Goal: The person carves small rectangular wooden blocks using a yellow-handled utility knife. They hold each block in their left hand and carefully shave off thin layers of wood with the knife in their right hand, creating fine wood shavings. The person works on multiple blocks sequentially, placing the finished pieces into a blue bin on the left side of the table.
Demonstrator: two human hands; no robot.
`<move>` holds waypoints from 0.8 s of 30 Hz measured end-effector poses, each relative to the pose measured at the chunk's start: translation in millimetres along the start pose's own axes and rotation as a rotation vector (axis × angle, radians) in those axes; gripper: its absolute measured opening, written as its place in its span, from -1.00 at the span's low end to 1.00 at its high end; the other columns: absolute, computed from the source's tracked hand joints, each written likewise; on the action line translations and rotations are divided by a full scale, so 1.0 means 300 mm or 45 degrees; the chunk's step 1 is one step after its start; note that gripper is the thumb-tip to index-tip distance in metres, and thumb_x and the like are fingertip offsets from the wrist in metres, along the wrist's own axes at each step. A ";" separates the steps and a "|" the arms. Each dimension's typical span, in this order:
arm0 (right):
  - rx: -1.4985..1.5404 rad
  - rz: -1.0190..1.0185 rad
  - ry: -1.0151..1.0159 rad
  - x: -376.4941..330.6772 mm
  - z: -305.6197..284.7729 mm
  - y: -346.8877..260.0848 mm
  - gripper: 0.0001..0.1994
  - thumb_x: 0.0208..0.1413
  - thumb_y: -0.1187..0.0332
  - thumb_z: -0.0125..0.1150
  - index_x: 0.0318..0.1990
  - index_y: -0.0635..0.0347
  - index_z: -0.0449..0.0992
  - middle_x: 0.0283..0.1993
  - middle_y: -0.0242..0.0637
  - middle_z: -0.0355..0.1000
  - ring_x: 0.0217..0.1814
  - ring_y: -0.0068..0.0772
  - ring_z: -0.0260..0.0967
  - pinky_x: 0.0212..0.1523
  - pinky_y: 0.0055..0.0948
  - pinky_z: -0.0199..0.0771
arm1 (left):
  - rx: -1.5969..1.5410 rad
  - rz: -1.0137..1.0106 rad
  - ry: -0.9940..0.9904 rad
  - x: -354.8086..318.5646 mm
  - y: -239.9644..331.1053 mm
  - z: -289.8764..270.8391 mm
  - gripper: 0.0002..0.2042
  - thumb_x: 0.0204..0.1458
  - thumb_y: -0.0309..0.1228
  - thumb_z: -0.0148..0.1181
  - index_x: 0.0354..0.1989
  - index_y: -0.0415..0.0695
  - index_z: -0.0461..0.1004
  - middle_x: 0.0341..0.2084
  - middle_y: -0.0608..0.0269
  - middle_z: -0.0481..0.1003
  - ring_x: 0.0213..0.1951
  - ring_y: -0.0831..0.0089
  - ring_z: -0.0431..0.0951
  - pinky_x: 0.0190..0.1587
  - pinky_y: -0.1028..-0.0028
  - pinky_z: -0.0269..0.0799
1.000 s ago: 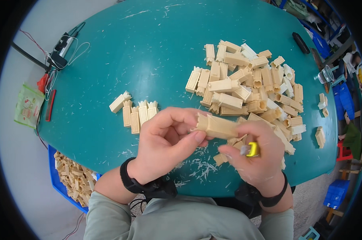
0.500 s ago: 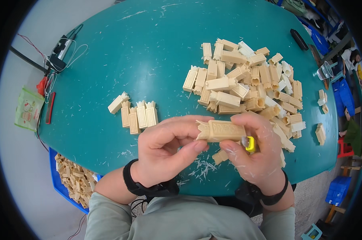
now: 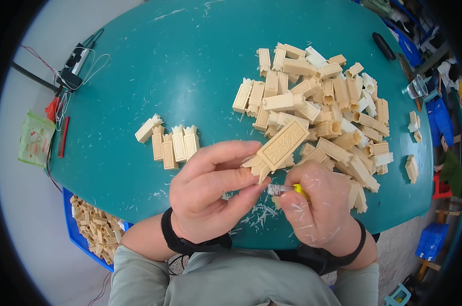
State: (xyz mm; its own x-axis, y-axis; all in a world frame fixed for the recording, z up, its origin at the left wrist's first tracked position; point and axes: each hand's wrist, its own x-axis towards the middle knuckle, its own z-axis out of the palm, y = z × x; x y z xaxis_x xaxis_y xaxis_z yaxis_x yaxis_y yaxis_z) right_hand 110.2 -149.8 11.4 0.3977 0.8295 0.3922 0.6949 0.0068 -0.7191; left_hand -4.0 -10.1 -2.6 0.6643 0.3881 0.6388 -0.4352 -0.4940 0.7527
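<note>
My left hand [image 3: 215, 191] pinches a beige rectangular plastic piece [image 3: 282, 146] by its jagged, crown-like end. The piece tilts up to the right, and a raised pattern in a frame shows on its face. In my right hand [image 3: 320, 206] is a small knife with a yellow handle [image 3: 301, 192]. Its short blade [image 3: 280, 189] points left, just below the jagged end of the piece; whether it touches cannot be seen. Pale shavings cling to my right fingers. Beyond both hands lies a large heap of similar beige and white pieces [image 3: 292, 102].
Several like pieces [image 3: 178, 144] lie in a small group on the green table [image 3: 139, 76] at left. Shavings [image 3: 261, 217] litter the near edge. A blue bin [image 3: 78, 237] of pieces stands lower left. A power strip [image 3: 75, 64], black object [image 3: 383, 46] and clear cup [image 3: 417, 86] lie around the rim.
The beige piece has turned from level to a steep tilt, held now by my left hand alone. My right hand has come off it and lowered, showing the knife blade.
</note>
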 end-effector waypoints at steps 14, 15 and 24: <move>-0.075 -0.036 0.004 0.004 0.011 0.006 -0.73 -0.05 0.22 0.24 -0.51 0.18 0.32 -0.62 -0.27 0.23 -0.70 -0.28 0.21 -0.71 -0.41 0.16 | 0.203 0.025 -0.044 -0.013 0.005 -0.006 -0.74 -0.27 -0.75 0.23 -0.34 -0.28 0.44 -0.16 -0.12 0.37 -0.26 0.29 0.52 -0.29 0.48 0.53; -0.081 -0.036 0.012 0.003 0.011 0.007 -0.73 -0.05 0.21 0.25 -0.51 0.18 0.32 -0.62 -0.27 0.23 -0.70 -0.28 0.21 -0.71 -0.41 0.16 | 0.219 0.006 -0.114 -0.019 0.010 -0.020 -0.72 -0.24 -0.76 0.18 -0.29 -0.27 0.41 -0.14 -0.13 0.34 -0.19 0.26 0.50 -0.24 0.47 0.52; -0.149 -0.062 0.083 0.005 0.017 0.014 -0.72 -0.06 0.20 0.25 -0.51 0.19 0.32 -0.62 -0.27 0.23 -0.71 -0.29 0.22 -0.72 -0.42 0.16 | 0.399 0.108 -0.058 -0.012 0.017 -0.018 -0.76 -0.29 -0.69 0.27 -0.37 -0.26 0.45 -0.19 -0.08 0.41 -0.30 0.33 0.52 -0.33 0.52 0.49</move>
State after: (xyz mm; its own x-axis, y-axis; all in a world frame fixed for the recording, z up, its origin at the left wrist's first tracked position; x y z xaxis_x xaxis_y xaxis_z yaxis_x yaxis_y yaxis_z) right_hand 110.7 -145.8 6.1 0.3972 0.7917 0.4642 0.7780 -0.0221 -0.6279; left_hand -11.7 -9.7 -0.2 0.6633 0.3038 0.6840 -0.2866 -0.7411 0.6071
